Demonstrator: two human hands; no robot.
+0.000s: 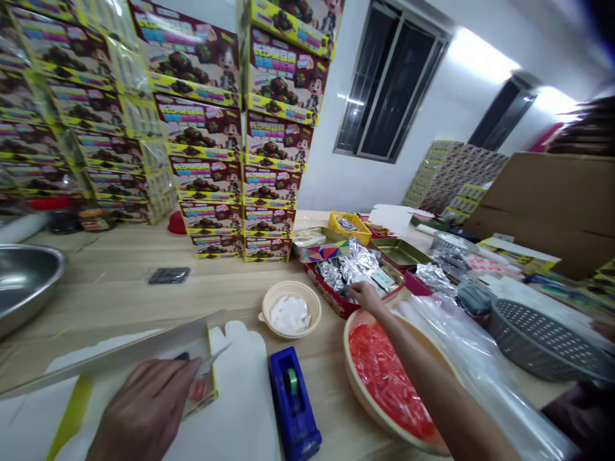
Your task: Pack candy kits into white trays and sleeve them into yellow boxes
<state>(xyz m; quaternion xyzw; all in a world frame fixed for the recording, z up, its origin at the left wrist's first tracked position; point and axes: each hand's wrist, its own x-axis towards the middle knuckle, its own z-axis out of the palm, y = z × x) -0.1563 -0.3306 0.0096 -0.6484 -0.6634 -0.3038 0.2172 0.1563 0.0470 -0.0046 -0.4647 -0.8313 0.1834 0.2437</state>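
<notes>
An open cardboard box with a white interior and yellow edging (pixel 120 362) is laid on the light wood-grain counter (pixel 225 288), at the near left. The left hand (pixel 148 400) is held over and partly inside it, its fingers bent toward the end wall; whether anything is pinched by that grip cannot be told. Small red (pixel 196 388) and dark pieces are partly seen inside the box, beside the fingertips.

The right hand (pixel 365 296) is reached out to the near edge of a red-sided rectangular tray (pixel 327 296), which is filled with crumpled silver foil packets (pixel 331 274). Its fingers are curled, but whether a packet is grasped by this grip cannot be made out. The right forearm is stretched above a round cream plastic basin (pixel 352 358) filled with shiny red-wrapped pieces (pixel 379 371).

Between the hands, a small round cream bowl (pixel 269 298) containing white packets (pixel 290 314) is set behind a blue tape dispenser (pixel 293 410). Clear plastic sheeting (pixel 461 346) is spread just right of the basin. Brown-and-yellow printed cartons (pixel 206 128) are stacked at the back.
</notes>
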